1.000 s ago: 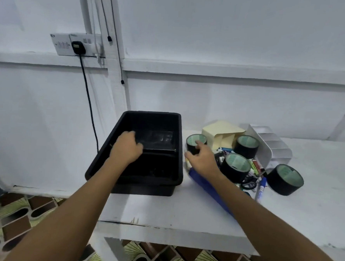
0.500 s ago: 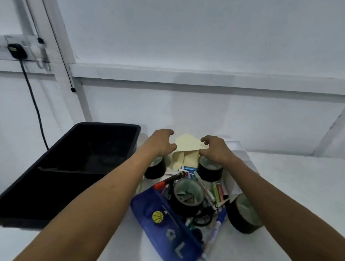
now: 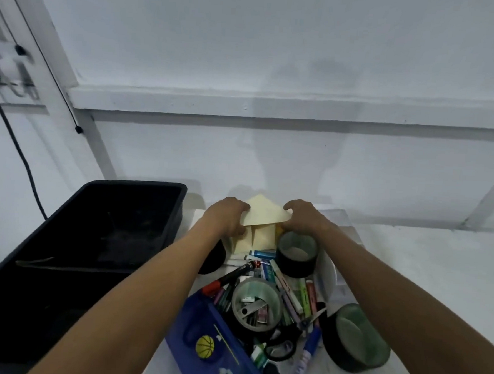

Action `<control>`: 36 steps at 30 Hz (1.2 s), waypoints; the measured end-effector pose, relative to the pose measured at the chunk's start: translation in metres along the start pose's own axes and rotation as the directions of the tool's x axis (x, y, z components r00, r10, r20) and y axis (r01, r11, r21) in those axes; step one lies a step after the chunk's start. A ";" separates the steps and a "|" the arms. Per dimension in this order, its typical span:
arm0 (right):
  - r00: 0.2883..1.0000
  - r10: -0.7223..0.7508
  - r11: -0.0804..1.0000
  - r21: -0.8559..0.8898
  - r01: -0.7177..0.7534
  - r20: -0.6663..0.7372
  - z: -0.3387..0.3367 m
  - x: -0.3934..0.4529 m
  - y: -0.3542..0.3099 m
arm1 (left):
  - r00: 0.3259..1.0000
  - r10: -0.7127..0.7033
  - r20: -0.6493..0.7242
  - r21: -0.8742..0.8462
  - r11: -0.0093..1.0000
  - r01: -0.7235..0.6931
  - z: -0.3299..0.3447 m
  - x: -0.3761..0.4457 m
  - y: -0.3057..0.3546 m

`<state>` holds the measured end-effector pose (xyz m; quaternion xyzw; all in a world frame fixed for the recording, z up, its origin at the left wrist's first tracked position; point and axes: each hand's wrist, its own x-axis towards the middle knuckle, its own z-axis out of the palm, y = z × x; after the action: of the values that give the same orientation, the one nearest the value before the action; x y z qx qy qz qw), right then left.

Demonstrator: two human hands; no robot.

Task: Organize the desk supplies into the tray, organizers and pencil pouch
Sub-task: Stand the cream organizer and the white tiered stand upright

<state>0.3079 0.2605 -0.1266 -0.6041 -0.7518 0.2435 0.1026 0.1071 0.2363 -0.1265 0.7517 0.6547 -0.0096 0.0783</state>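
Both hands' grip (image 3: 229, 216) (image 3: 306, 218) curled around cream organizer (image 3: 262, 225), beside black tray (image 3: 152, 198).

looks like a plain home or small-office work corner: bare white-painted wall (image 3: 276, 58) with a ledge at 12 o'clock, white cable conduit (image 3: 43, 44) and a black power cord (image 3: 14, 143) at 10 o'clock. white desk (image 3: 437, 270) at 3 o'clock, heaped with markers (image 3: 288, 287), tape rolls (image 3: 296, 255) and a blue pencil pouch (image 3: 215, 352) at 6 o'clock, black tray (image 3: 98, 235) at 8 o'clock.
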 end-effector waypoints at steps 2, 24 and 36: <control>0.995 -0.016 0.994 0.103 0.026 -0.093 -0.003 0.006 -0.003 | 0.998 0.010 -0.067 -0.013 1.000 -0.011 -0.001 0.005 -0.004; 0.992 0.115 0.802 0.595 -0.061 -0.052 0.058 0.019 -0.052 | 0.941 -0.337 -0.011 -0.673 0.699 0.242 0.016 0.014 -0.054; 0.993 0.079 0.897 0.440 -0.035 -0.083 0.079 0.030 -0.057 | 0.929 -0.366 0.052 -0.542 0.772 0.334 0.020 0.007 -0.064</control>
<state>0.2163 0.2614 -0.1707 -0.5985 -0.6540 0.3790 0.2654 0.0463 0.2488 -0.1535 0.5637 0.7605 0.1825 0.2655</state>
